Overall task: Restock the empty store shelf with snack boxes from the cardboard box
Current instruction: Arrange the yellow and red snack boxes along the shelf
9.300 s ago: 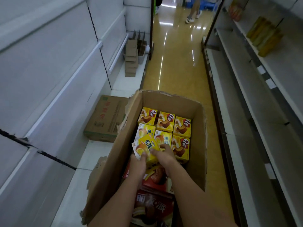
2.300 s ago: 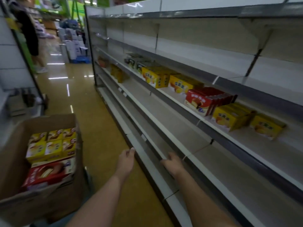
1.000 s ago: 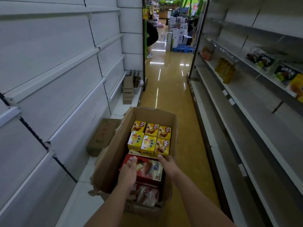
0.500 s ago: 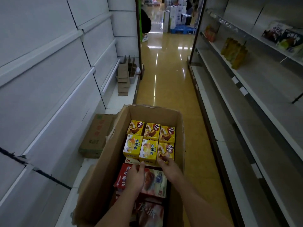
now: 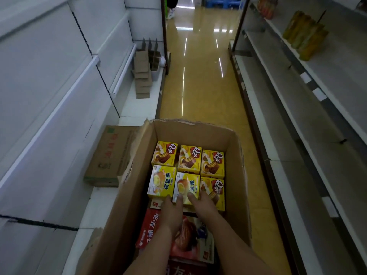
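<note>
An open cardboard box (image 5: 236, 155) stands on the aisle floor below me. Inside lie several yellow snack boxes with chocolate cake pictures (image 5: 189, 158), two yellow egg-yolk pie boxes (image 5: 161, 181), and red pie boxes (image 5: 151, 229) nearest me. My left hand (image 5: 172, 213) and my right hand (image 5: 205, 205) reach in side by side. Their fingertips rest on the near edge of the middle egg-yolk pie box (image 5: 186, 184), left fingers at its left corner, right fingers at its right. The thumbs are hidden.
Bare grey store shelves (image 5: 297, 155) run along the right; yellow packages (image 5: 305, 36) stand on an upper one. A closed brown carton (image 5: 109, 155) and stacked cardboard pieces (image 5: 142, 76) sit on the left base shelf. A person's foot (image 5: 170, 12) shows far down the aisle.
Both hands have moved forward from the red box onto the near edge of the middle yellow egg-yolk pie box. My view has tipped further down into the cardboard box.
</note>
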Available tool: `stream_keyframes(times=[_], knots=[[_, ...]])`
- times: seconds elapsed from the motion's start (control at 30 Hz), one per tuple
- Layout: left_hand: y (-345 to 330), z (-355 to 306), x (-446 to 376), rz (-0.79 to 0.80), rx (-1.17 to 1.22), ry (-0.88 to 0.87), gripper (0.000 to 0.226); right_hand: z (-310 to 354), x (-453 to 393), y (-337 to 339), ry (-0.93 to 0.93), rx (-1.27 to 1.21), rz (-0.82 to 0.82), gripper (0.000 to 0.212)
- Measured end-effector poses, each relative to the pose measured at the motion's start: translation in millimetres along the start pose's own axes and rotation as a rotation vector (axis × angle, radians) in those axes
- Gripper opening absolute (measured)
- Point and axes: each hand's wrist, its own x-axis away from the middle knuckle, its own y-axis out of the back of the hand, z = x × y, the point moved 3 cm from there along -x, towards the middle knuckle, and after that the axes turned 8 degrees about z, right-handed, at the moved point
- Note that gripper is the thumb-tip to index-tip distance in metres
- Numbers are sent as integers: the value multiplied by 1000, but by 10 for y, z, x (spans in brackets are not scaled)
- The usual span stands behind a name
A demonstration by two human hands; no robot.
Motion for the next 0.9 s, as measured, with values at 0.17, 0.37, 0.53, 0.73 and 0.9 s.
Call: stream_keyframes(times=[0.17,0.37,0.53,0.73,0.9], knots=[[-1,-29,-122,-12,94,41,68,53,-166,-29,-29,51,-37,75],[-106,-45,-161,15,185,50,63,121,-209,-73,-59,174,-131,65],[-159,-8,-170,39,116,48,56,160,-189,-76,-94,102,-165,67],[19,71,-51,-44,-42,56,50,80,-113,-90,-184,-113,-187,66],[47,64,83,-67,196,2,22,15,57,-204,-187,-252,-166,55]])
